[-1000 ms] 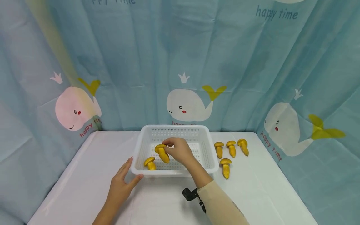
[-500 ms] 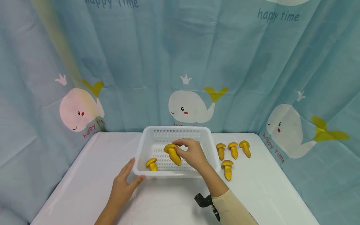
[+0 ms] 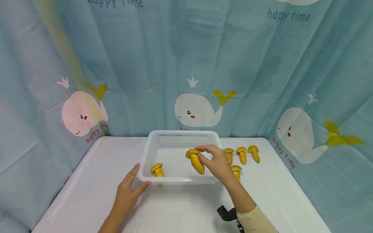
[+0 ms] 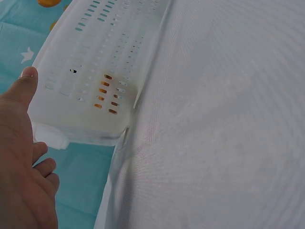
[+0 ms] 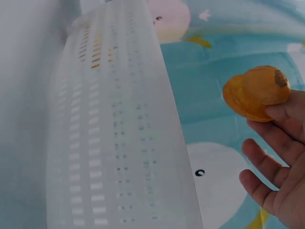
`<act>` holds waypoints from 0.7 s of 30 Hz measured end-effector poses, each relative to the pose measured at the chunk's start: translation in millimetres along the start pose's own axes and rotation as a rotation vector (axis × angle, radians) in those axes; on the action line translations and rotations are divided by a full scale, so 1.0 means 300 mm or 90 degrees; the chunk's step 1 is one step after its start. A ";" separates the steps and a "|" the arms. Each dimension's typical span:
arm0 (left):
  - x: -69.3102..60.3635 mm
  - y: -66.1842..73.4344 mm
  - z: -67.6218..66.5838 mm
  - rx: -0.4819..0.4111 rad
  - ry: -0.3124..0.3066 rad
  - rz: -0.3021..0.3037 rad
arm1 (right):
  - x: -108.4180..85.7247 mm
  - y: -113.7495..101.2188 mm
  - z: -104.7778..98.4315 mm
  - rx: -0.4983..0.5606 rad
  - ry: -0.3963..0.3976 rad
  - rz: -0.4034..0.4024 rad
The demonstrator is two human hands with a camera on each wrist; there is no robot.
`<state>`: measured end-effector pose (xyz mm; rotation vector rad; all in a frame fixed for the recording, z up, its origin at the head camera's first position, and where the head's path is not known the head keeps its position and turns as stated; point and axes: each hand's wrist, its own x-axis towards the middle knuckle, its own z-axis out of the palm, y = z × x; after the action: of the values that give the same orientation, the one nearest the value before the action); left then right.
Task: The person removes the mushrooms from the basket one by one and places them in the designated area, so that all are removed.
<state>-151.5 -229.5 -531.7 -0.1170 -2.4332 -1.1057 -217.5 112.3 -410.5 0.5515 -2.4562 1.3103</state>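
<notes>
Above the right part of a white perforated basket [image 3: 175, 180], my right hand [image 3: 217, 161] pinches a yellow mushroom [image 3: 196, 161] between thumb and fingers. In the right wrist view the mushroom [image 5: 257, 93] shows its stem end, held clear of the basket wall [image 5: 119, 143]. My left hand [image 3: 126, 191] rests at the basket's front left corner with thumb and fingers spread; the left wrist view has its thumb [image 4: 26, 88] against the rim. Another yellow mushroom [image 3: 158, 170] lies inside the basket near the left front corner.
Several yellow mushrooms lie on the white table right of the basket, among them a far one [image 3: 254, 153] and a nearer one [image 3: 236, 171] partly hidden by my right hand. A blue whale-print curtain [image 3: 140, 97] rises behind the table [image 3: 96, 181].
My right hand has carried the pinched mushroom rightward across the basket, from near the left mushroom toward the right side. My left hand has stayed at the corner.
</notes>
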 end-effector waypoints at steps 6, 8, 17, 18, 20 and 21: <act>0.004 0.000 0.003 0.002 0.001 0.003 | -0.027 0.056 -0.080 -0.021 0.047 -0.028; 0.003 0.000 0.002 0.006 0.002 0.004 | -0.041 0.079 -0.097 -0.017 0.057 -0.015; -0.001 -0.003 0.000 0.008 0.007 0.008 | -0.083 0.149 -0.136 -0.008 0.064 0.052; -0.002 -0.003 0.000 0.008 0.008 0.008 | -0.082 0.153 -0.142 -0.016 0.069 0.053; -0.001 -0.001 0.000 0.010 0.009 0.009 | -0.080 0.158 -0.157 -0.027 0.073 0.060; 0.000 0.000 0.000 0.012 0.008 0.009 | -0.079 0.162 -0.164 -0.034 0.076 0.067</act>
<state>-151.4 -229.6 -531.7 -0.1203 -2.4278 -1.0735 -215.1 183.0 -429.4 0.3256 -2.4429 1.2737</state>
